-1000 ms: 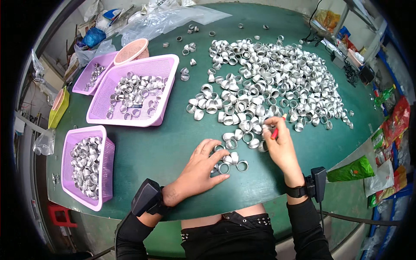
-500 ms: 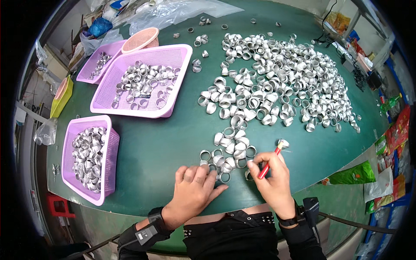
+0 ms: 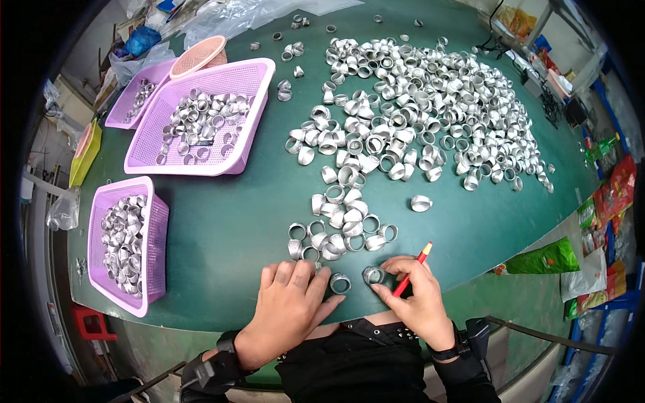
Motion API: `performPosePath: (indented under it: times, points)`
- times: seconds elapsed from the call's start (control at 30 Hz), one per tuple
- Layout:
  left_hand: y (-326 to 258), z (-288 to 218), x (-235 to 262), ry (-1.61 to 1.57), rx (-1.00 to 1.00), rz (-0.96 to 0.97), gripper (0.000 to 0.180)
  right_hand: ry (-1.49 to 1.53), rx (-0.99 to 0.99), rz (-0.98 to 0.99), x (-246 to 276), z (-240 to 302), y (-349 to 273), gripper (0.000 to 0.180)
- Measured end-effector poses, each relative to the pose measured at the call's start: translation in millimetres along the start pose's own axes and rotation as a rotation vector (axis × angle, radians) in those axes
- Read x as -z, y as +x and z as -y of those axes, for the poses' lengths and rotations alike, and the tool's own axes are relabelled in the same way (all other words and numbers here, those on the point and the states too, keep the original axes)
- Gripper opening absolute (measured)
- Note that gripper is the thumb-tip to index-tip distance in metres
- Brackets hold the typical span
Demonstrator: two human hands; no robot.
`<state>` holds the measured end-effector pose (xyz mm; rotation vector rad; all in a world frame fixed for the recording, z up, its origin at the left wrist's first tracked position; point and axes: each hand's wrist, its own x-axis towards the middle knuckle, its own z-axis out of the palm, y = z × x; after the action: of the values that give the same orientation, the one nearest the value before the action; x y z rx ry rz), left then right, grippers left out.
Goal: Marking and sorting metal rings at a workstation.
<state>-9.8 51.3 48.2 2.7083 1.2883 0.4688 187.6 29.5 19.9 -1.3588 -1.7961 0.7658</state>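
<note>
My right hand [image 3: 418, 295] grips a red pen-like stick [image 3: 402, 287] with a yellow end that points up and away. Its thumb and fingertips also pinch a silver metal ring [image 3: 373, 275] at the table's near edge. My left hand [image 3: 290, 295] lies palm down on the tabletop, fingers slightly bent and holding nothing visible. Just right of its fingers stands another ring [image 3: 340, 283], apart from the thumb. Beyond both hands a small cluster of rings [image 3: 353, 221] reaches back toward the large pile [image 3: 430, 114]. One lone ring [image 3: 421, 203] sits right of the cluster.
On the left stand a small purple basket [image 3: 161, 248] of rings, a larger purple basket [image 3: 255, 114] with rings, and another purple basket [image 3: 114, 121] behind. A peach basket [image 3: 196, 57] leans there. The green table [image 3: 222, 221] curves round; plastic sheeting [image 3: 248, 20] covers its far end.
My right hand has drawn nearer, leaving one ring standing to the right of the cluster and pinching another. A ring now stands alone beside my left hand. The whole view has shifted slightly.
</note>
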Motion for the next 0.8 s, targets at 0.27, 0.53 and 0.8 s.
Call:
performPosePath:
  times: [0.27, 0.53, 0.8]
  points:
    - [4, -15, -22, -0.001, 0.034, -0.032, 0.032, 0.071, -0.091, -0.046, -11, -2, -3, 0.034]
    - [-10, -16, -7, -0.848, 0.201, -0.109, 0.036, 0.753, -0.04, -0.07, -10, 9, -16, 0.032]
    - [-17, -18, -13, -1.869, 0.534, -0.047, 0.036, 1.125, -0.144, -0.042, -16, 12, -15, 0.028]
